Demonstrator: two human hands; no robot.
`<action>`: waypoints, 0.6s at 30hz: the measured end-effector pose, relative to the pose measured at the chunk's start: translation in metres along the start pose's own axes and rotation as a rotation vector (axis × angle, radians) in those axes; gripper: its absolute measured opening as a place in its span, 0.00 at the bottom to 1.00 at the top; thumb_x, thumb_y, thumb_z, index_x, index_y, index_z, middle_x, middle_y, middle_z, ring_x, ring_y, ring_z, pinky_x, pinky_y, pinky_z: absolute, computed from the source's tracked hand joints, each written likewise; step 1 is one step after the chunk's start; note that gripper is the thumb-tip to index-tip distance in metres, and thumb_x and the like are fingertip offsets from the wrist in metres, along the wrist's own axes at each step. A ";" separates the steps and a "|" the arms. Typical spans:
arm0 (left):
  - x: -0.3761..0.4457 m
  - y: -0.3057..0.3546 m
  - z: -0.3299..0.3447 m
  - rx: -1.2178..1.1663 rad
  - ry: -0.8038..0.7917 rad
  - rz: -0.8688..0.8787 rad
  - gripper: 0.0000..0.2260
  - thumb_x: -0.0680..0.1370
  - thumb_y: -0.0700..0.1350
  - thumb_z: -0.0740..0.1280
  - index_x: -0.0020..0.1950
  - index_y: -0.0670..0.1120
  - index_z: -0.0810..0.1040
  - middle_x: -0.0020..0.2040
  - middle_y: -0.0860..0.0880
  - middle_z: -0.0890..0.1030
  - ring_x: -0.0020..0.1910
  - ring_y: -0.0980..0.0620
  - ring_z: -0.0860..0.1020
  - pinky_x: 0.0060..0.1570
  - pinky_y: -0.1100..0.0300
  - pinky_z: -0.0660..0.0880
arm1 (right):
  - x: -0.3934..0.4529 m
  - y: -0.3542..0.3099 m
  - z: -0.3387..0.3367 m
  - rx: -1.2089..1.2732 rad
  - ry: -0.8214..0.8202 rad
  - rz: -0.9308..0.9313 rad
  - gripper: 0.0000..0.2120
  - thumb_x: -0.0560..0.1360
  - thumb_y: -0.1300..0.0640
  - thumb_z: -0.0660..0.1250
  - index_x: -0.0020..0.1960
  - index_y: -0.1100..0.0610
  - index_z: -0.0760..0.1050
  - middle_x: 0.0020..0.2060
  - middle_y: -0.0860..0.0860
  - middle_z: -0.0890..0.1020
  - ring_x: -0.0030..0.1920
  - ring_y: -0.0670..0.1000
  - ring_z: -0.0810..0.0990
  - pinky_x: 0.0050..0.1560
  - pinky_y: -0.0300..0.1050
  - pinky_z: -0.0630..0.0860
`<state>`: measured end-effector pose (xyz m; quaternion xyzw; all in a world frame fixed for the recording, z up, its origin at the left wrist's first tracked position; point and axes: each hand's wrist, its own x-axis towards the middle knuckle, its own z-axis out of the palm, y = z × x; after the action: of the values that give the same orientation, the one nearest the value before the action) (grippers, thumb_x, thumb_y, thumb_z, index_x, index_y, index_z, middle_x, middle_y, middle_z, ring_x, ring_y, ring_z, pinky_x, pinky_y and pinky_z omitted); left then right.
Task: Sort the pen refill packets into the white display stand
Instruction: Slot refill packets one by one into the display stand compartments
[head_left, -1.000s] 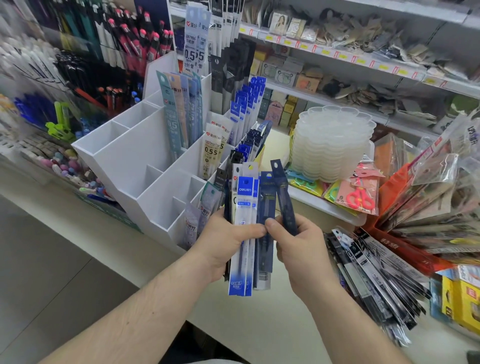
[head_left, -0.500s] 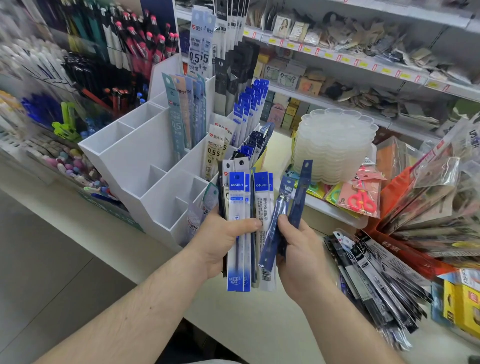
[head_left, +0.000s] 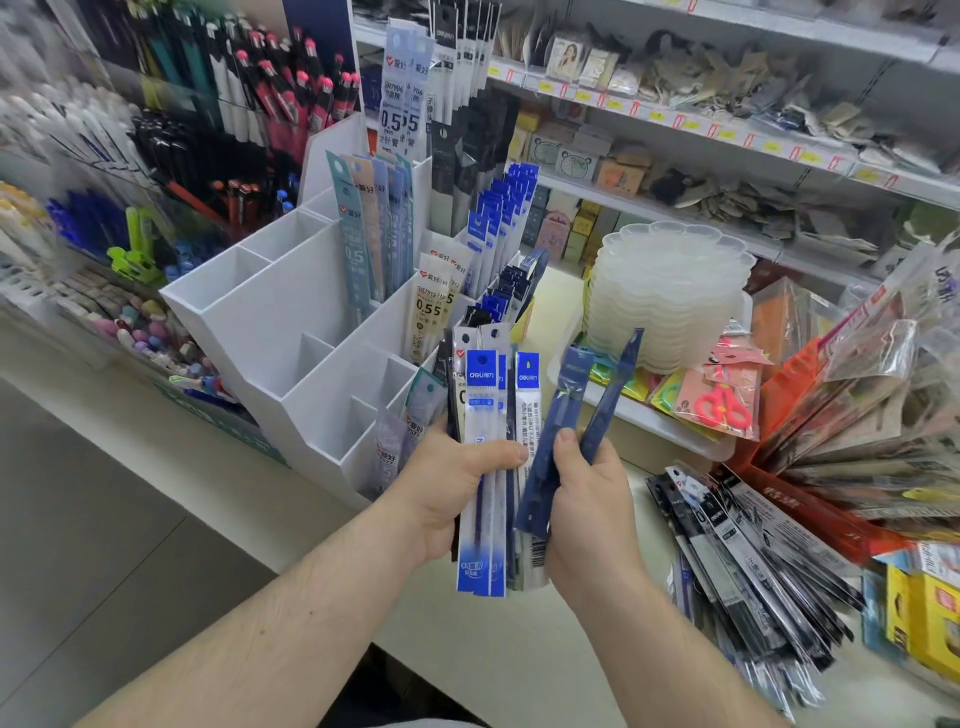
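Note:
My left hand (head_left: 452, 488) grips a fanned bundle of blue and white pen refill packets (head_left: 485, 452), held upright in front of the white display stand (head_left: 270, 322). My right hand (head_left: 587, 499) pinches two dark blue refill packets (head_left: 571, 415), tilted to the right and apart from the bundle. The stand's right-hand compartments hold several upright refill packets (head_left: 374, 228); its left and front compartments show bare white walls. A loose pile of black refill packets (head_left: 743, 561) lies on the counter to the right.
A stack of clear plastic trays (head_left: 670, 301) stands behind my hands. Pink scissors in a packet (head_left: 722, 405) lie beside it. Pen racks (head_left: 223, 124) fill the left, stocked shelves (head_left: 727, 135) the back, hanging packets (head_left: 872, 405) the right.
My right hand has drawn two dark blue packets out of the bundle and swung them to the right. The left hand keeps holding the rest, slightly raised.

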<state>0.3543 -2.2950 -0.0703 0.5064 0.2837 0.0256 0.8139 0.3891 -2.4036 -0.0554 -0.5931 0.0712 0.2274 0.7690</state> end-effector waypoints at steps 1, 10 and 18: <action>0.000 0.000 0.000 -0.016 0.013 -0.012 0.10 0.75 0.32 0.69 0.54 0.43 0.80 0.45 0.42 0.86 0.41 0.45 0.85 0.39 0.51 0.82 | 0.001 -0.003 -0.001 0.012 0.020 -0.029 0.08 0.85 0.58 0.56 0.53 0.56 0.73 0.36 0.47 0.86 0.36 0.44 0.85 0.32 0.42 0.79; 0.002 0.002 -0.005 -0.160 0.056 -0.111 0.05 0.76 0.35 0.68 0.51 0.41 0.81 0.40 0.41 0.85 0.36 0.45 0.84 0.36 0.51 0.82 | -0.008 -0.009 -0.010 -0.213 -0.056 -0.268 0.07 0.78 0.61 0.68 0.45 0.54 0.72 0.29 0.49 0.74 0.28 0.48 0.72 0.30 0.42 0.71; -0.002 0.001 -0.014 -0.223 -0.077 -0.188 0.15 0.69 0.43 0.71 0.55 0.43 0.83 0.49 0.40 0.83 0.46 0.42 0.82 0.51 0.46 0.79 | -0.007 -0.007 -0.010 -0.408 -0.279 0.013 0.09 0.74 0.67 0.70 0.41 0.57 0.74 0.34 0.56 0.77 0.33 0.49 0.78 0.30 0.36 0.73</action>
<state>0.3461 -2.2842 -0.0733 0.3846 0.2939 -0.0390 0.8742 0.3874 -2.4167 -0.0493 -0.6985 -0.0792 0.3216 0.6344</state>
